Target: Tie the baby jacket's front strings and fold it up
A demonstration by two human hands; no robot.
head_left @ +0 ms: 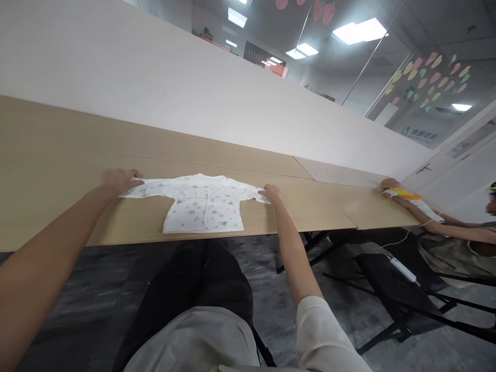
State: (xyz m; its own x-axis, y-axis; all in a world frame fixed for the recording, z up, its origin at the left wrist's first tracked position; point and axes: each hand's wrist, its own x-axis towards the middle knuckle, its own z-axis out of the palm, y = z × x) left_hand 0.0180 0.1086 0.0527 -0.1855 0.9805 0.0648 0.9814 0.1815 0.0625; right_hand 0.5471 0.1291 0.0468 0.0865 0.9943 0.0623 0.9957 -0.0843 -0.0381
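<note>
The shirt (203, 206) lies at the desk's (50, 217) near edge, its spreading apparently nearly done, right sleeve (250, 192) slightly bunched. The right hand (272, 192) pinches that sleeve's end; the left hand (119, 181) touches the left sleeve (157, 187), grip unclear.

Single head-worn view; faces forward and down; table (321, 206) near, wall (194, 98) beyond

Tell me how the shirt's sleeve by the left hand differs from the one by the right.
The left-hand sleeve looks longer than the right-hand sleeve. The left-hand sleeve runs out nearly level, while the right-hand sleeve slants slightly downward in view. Both are white and printed, lying on the table, with the left hand and right hand at their ends.
</note>
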